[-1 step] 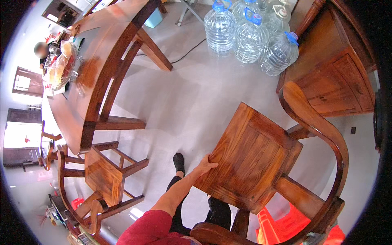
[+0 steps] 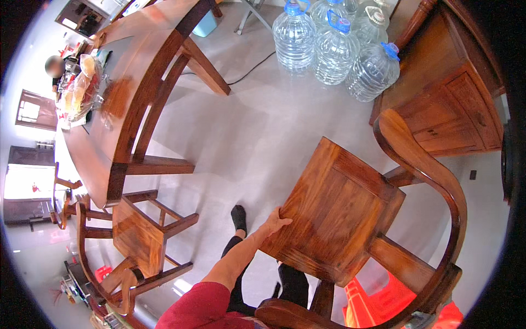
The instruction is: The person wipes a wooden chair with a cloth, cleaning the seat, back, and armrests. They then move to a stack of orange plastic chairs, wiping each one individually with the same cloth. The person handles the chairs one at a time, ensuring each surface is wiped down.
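Head view: left hand point(image 2: 275, 223) at left edge of glossy brown wooden armchair with square panelled seat point(image 2: 337, 211), thumb on top, other fingers probably curled beneath, underside hidden; seat edge pinched between. Chair lies rightward from fingers, front-to-back axis running right, slightly down, to curved brown wooden rail point(image 2: 455, 219). Right hand out of view, cannot tell its fingers' state.

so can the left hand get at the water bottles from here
Probably not: the left hand grips the chair seat by its edge, and the water bottles stand on the floor, seemingly too far ahead.
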The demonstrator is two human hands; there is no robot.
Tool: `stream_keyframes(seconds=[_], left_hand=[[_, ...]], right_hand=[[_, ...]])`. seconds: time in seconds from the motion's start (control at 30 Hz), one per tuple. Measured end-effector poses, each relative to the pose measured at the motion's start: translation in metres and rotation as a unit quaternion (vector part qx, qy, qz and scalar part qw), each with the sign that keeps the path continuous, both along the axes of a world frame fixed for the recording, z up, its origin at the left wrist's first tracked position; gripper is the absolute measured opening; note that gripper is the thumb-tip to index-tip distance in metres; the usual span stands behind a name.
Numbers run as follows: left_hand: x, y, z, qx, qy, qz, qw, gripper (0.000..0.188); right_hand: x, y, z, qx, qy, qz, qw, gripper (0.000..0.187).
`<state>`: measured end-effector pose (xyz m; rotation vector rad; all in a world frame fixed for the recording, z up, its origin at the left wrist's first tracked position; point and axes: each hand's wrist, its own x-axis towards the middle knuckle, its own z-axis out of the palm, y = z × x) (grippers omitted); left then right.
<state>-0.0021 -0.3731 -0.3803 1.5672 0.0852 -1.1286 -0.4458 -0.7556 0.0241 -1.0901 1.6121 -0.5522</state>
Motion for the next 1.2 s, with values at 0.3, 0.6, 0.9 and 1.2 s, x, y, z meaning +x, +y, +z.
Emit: stream_keyframes(seconds=[0.3,0.6,0.9,1.2], left_hand=[[0.008,-0.016,-0.001,0.045,-0.078,-0.047,0.995,0.077],[0.035,-0.037,0.019,0.102,0.152,0.052,0.982,0.069],[0.091,-0.019,0.025,0.099,0.153,0.111,0.977,0.060],[0.176,0.043,0.012,0.057,0.135,0.133,0.980,0.048]], right_hand=[[0.034,0.015,-0.012,-0.017,-0.034,-0.057,0.998,0.070],[0.036,0.011,-0.019,-0.028,-0.104,-0.092,0.990,0.059],[0.081,-0.003,-0.017,-0.009,-0.233,-0.087,0.969,0.052],[0.151,0.019,-0.036,-0.008,-0.244,-0.066,0.968,0.058]])
